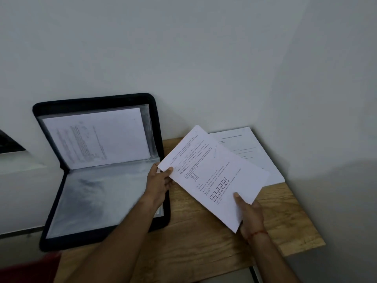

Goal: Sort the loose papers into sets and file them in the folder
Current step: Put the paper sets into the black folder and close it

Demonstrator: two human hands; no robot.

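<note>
A black zip folder (98,241) lies open on the left of the wooden table (204,237), its upper half propped against the wall. A printed sheet (95,137) sits in the upper clear sleeve; the lower sleeve (98,197) looks empty. Both hands hold a printed paper (214,174) with text and a small grid above the table, just right of the folder. My left hand (161,182) pinches its left corner. My right hand (250,213) grips its lower right edge, thumb on top.
More loose white papers (251,148) lie on the table's far right corner, partly hidden by the held sheet. The wall stands close behind. The table's right edge (306,213) is near my right hand. A dark object (10,142) shows at the far left.
</note>
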